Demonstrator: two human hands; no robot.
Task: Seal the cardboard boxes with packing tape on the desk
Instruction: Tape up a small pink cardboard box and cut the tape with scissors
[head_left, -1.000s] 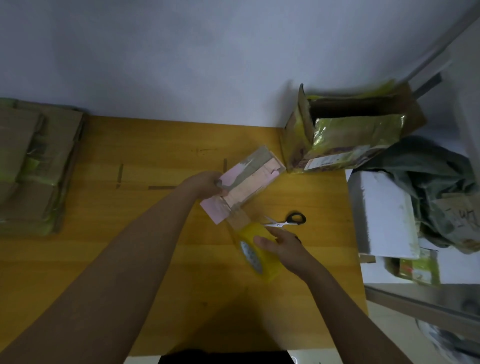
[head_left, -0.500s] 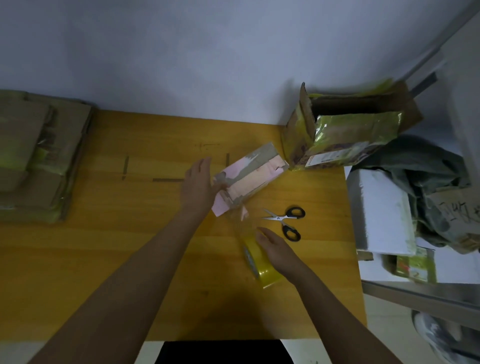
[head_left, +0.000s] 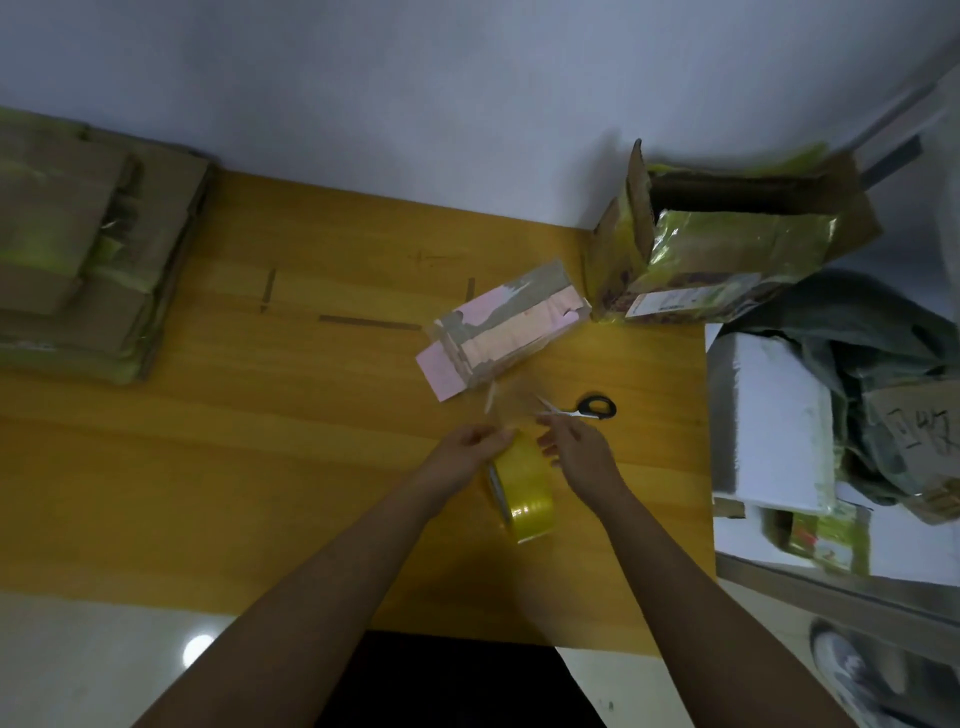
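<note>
Fingers (head_left: 551, 437) hover above the tape roll (head_left: 524, 488).

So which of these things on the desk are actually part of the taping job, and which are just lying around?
In use:
- small box
- tape roll
- left hand
- right hand
- scissors, probably

Lying about:
- flat cardboard stack
- open carton
- white box
- grey bag

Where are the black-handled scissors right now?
In the head view, the black-handled scissors lie on the wooden desk, right of centre, just beyond the right hand and nearer than the pink-faced cardboard box.
</note>
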